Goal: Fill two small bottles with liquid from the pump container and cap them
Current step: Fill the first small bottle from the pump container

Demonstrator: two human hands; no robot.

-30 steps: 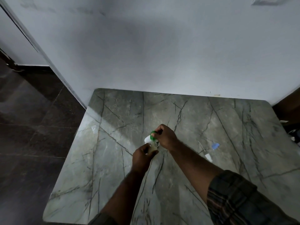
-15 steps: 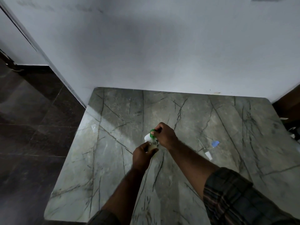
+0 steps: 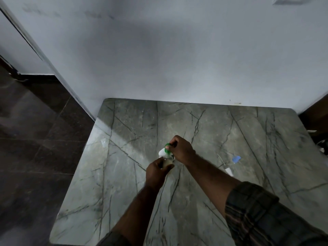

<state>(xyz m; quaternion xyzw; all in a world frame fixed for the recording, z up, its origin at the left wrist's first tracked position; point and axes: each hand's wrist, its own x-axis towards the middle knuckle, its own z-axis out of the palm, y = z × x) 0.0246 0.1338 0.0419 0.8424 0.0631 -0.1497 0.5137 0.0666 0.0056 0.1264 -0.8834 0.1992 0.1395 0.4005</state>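
Though tiny and probably light, looks slick and tippy: small bottle (image 3: pixel 167 162) over the table (image 3: pixel 124 130), left hand (image 3: pixel 157 172) wrapped round its body, right hand (image 3: pixel 181 148) pinching the green top (image 3: pixel 166 145) above it. Best gripped low, squeezed gently, kept upright.

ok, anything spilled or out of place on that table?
No spill visible on the table. Left hand grips the small bottle, right hand pinches the green cap. Only oddity: a blue piece and a white piece with a thin tube lie loose to their right, too small to identify.
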